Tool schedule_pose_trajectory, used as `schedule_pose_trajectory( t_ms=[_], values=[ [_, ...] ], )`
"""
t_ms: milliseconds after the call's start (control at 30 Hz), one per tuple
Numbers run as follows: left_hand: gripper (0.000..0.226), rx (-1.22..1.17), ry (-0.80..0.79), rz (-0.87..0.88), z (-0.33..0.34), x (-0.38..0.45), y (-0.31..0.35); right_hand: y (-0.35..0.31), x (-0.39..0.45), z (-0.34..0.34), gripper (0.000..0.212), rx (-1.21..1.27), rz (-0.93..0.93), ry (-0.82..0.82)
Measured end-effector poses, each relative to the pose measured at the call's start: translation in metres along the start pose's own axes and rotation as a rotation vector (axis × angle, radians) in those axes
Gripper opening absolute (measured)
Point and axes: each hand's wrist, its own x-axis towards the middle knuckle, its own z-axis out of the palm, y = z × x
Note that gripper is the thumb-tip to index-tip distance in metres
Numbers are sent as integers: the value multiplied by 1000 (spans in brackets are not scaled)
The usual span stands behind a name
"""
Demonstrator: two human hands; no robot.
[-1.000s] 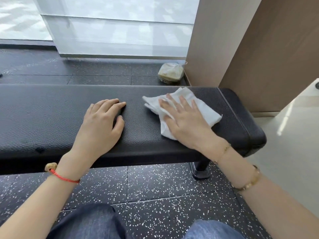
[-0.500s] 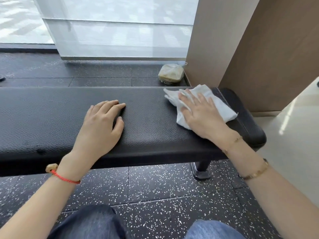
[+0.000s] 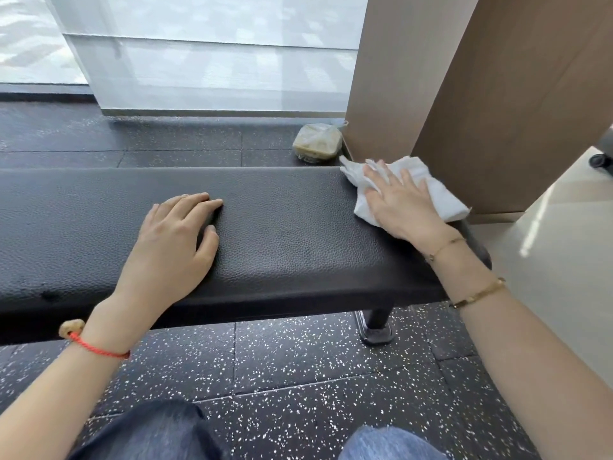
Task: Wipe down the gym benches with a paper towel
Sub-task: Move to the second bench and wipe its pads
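A black padded gym bench [image 3: 292, 234] runs across the view from left to right. A crumpled white paper towel [image 3: 438, 194] lies at the bench's far right end, near its back edge. My right hand [image 3: 403, 204] presses flat on the towel with fingers spread, covering its middle. My left hand [image 3: 175, 244] rests palm down on the bench's middle, holding nothing, fingers slightly apart.
A clear bag with a tan block [image 3: 317, 142] sits on the speckled black floor behind the bench. Brown wall panels [image 3: 497, 94] rise close behind the bench's right end. The bench's leg [image 3: 376, 322] stands at the right. My knees [image 3: 149, 433] are at the bottom edge.
My right hand has slid the paper towel to the right and towards the back edge, reaching the bench's right end. My left hand has stayed put.
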Motion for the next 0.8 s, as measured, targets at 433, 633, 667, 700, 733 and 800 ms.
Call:
schedule_pose_trajectory(
  t_ms=[433,633,667,700,733,800],
  values=[
    [44,31,-15,-12,-6,1,-1,-88,20,10,52,-32,-407,-84],
    [30,37,62,-45,-28,2,-15,-162,3,33,54,-67,-694,-59],
    [26,53,89,-58,-35,-1,-25,-167,-6,37,55,-63,-750,-50],
    [24,74,113,-69,-41,-5,-38,-169,-12,41,55,-66,-794,-50],
    [25,96,135,-81,-48,-10,-51,-170,-15,43,55,-77,-823,-57],
    [28,141,172,-106,-60,-16,-80,-172,-12,43,55,-86,-835,-75]
  ],
)
